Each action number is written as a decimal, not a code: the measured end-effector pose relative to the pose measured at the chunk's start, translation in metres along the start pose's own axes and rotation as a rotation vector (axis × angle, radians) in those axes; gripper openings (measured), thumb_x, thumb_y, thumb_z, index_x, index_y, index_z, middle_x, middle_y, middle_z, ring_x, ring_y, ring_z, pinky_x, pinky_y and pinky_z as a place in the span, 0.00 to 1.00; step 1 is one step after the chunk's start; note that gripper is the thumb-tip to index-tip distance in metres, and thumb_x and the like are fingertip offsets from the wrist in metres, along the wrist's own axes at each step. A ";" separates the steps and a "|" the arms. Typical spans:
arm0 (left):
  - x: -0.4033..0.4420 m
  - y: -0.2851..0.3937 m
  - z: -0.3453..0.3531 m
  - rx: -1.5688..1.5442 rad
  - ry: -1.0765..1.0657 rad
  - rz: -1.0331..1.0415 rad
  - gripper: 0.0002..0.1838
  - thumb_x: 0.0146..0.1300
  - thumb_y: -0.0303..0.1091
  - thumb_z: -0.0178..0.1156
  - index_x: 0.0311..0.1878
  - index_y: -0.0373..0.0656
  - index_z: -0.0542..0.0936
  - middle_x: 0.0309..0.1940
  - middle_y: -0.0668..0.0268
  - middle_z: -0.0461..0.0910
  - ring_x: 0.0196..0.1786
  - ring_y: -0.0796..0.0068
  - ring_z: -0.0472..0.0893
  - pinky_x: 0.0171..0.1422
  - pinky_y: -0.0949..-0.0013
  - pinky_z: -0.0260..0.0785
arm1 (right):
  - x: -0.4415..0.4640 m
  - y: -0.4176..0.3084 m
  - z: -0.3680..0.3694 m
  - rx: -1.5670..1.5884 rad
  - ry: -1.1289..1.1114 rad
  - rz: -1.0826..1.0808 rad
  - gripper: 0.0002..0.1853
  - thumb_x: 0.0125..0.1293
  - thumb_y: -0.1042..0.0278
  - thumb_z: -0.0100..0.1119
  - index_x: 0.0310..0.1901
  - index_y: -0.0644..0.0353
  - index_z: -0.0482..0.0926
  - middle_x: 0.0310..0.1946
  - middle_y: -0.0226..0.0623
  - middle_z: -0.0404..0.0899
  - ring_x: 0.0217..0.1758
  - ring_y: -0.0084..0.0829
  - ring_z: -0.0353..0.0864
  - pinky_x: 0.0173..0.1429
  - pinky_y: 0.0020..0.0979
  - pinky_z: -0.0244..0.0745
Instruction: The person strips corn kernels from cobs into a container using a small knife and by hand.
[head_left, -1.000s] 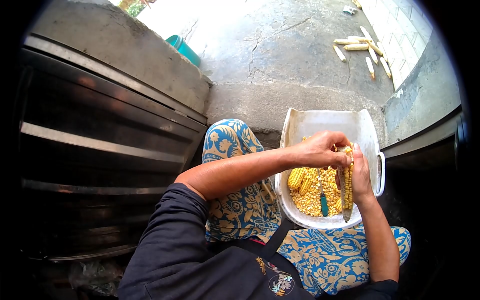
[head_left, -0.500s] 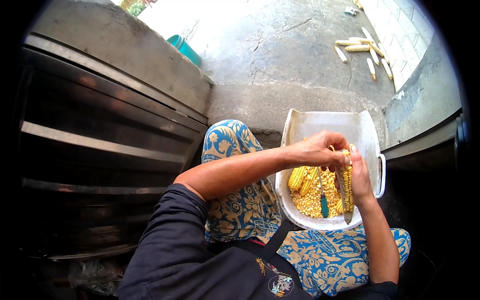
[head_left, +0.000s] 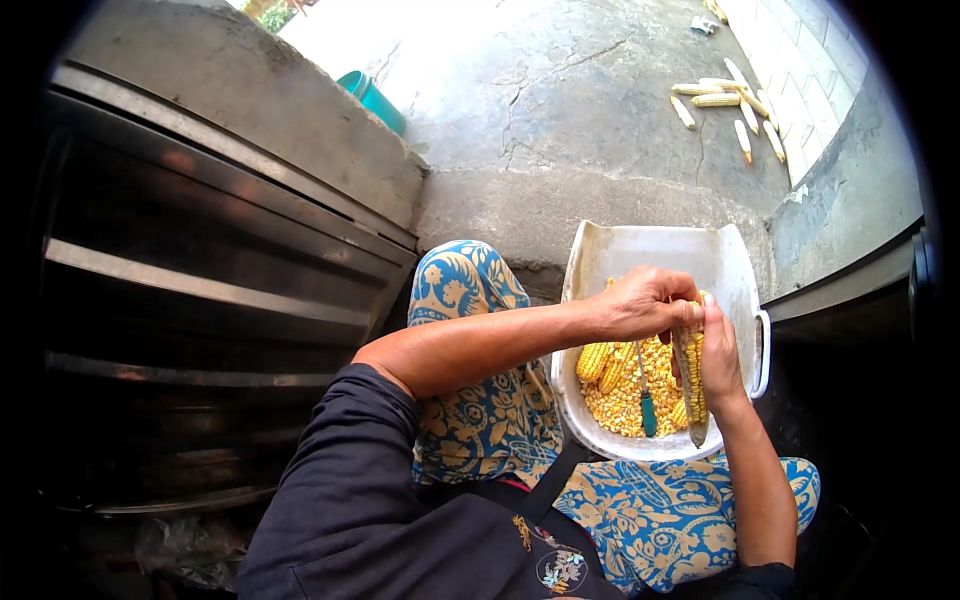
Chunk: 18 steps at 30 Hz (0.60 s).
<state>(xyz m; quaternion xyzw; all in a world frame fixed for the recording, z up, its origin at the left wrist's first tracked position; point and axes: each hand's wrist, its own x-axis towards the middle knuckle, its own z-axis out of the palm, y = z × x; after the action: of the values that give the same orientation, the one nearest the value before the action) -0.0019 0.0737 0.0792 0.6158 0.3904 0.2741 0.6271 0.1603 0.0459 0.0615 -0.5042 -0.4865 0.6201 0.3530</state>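
Note:
A partly shelled corn cob [head_left: 694, 390] stands nearly upright over the tub, with rows of yellow kernels along one side and a bare strip on the other. My right hand [head_left: 722, 362] is wrapped round it from the right. At the cob's upper end, my left hand [head_left: 648, 303] has its fingers closed on the kernels; the fingertips are partly hidden. Below both hands, the white tub [head_left: 675, 245] holds loose kernels [head_left: 612, 408] and whole yellow cobs [head_left: 593, 360]. A screwdriver-like tool with a teal handle [head_left: 649, 414] and thin metal shaft lies on the kernels.
Several stripped cobs [head_left: 716, 100] lie on the concrete floor [head_left: 570, 110] by the white tiled wall [head_left: 805, 70]. A green bucket [head_left: 372, 102] stands behind the low wall at left. Dark metal slats [head_left: 200, 285] flank my left side. Patterned cloth [head_left: 470, 430] covers my legs.
My left hand has shifted very slightly at the cob's top, its fingers bent more over the kernels. The right hand keeps its hold on the cob, and the tub's contents look the same.

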 end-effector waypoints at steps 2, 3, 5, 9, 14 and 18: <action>-0.001 -0.003 -0.001 -0.011 0.002 0.003 0.15 0.65 0.40 0.56 0.42 0.34 0.78 0.27 0.64 0.79 0.29 0.80 0.79 0.33 0.74 0.73 | 0.000 -0.003 -0.003 0.009 -0.030 0.029 0.28 0.72 0.47 0.27 0.37 0.62 0.73 0.20 0.31 0.73 0.15 0.19 0.70 0.17 0.19 0.64; -0.001 -0.003 -0.001 -0.026 0.003 0.009 0.16 0.66 0.40 0.55 0.42 0.34 0.78 0.27 0.64 0.79 0.29 0.80 0.79 0.33 0.74 0.73 | -0.001 -0.004 -0.005 0.005 -0.083 0.040 0.27 0.72 0.49 0.27 0.40 0.64 0.73 0.25 0.34 0.75 0.19 0.21 0.73 0.19 0.20 0.67; -0.002 -0.004 -0.005 -0.168 -0.018 -0.079 0.16 0.67 0.40 0.52 0.42 0.34 0.78 0.28 0.65 0.79 0.30 0.80 0.79 0.33 0.74 0.74 | -0.002 -0.005 -0.006 -0.003 -0.134 0.056 0.26 0.72 0.52 0.28 0.43 0.65 0.74 0.29 0.38 0.78 0.23 0.23 0.76 0.21 0.21 0.70; 0.001 -0.001 -0.005 -0.056 -0.014 -0.088 0.16 0.68 0.42 0.51 0.39 0.36 0.79 0.28 0.69 0.78 0.30 0.83 0.76 0.34 0.76 0.71 | -0.003 -0.007 0.000 0.097 -0.077 0.023 0.27 0.71 0.46 0.29 0.38 0.62 0.73 0.24 0.34 0.74 0.17 0.22 0.72 0.19 0.21 0.68; 0.004 0.012 -0.011 -0.097 0.081 -0.052 0.15 0.66 0.43 0.54 0.38 0.40 0.80 0.29 0.72 0.78 0.34 0.85 0.75 0.40 0.79 0.66 | -0.005 -0.015 -0.003 0.374 -0.092 0.184 0.33 0.65 0.31 0.32 0.37 0.57 0.74 0.19 0.30 0.72 0.15 0.21 0.71 0.18 0.20 0.67; 0.004 0.001 -0.014 0.079 0.125 -0.062 0.14 0.61 0.38 0.58 0.45 0.39 0.78 0.36 0.68 0.79 0.41 0.79 0.77 0.48 0.73 0.68 | -0.004 -0.016 -0.009 0.544 -0.068 0.151 0.29 0.65 0.34 0.39 0.33 0.57 0.73 0.20 0.29 0.72 0.18 0.20 0.72 0.22 0.19 0.70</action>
<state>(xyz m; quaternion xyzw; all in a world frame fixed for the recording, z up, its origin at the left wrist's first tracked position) -0.0110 0.0848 0.0801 0.6093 0.4584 0.2768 0.5848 0.1693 0.0491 0.0775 -0.4047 -0.2747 0.7689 0.4118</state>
